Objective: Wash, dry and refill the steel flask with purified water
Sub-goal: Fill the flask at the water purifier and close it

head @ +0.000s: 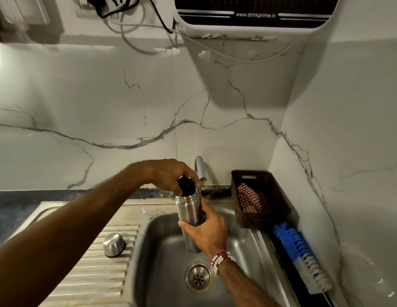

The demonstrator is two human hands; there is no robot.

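The steel flask point(188, 210) is in the middle of the frame, held up over the sink point(158, 238). The right hand point(207, 228) grips its body from the right side, with the thumb and fingers curled round it. The left hand point(168, 176) comes in from the lower left, and its fingertips pinch the black stopper point(186, 185) at the flask's mouth. I cannot tell if the stopper is screwed in. There is open room under the flask, down to the drain point(199, 276), and to its left inside the bowl. Behind the flask it is tight: the tap point(201, 167) is just beside the left hand's fingers. To the right, the brown basket point(271, 193) with a checked cloth point(248, 197) sits on the sink's edge, near the right hand. A blue and white brush point(298, 248) lies along the right edge. A steel cup lid point(114, 244) sits on the ribbed drainboard point(98, 269), well apart from the flask. The flask stands nearly upright. Its long side runs up and down the frame, with the mouth at the top, leaning a little left.
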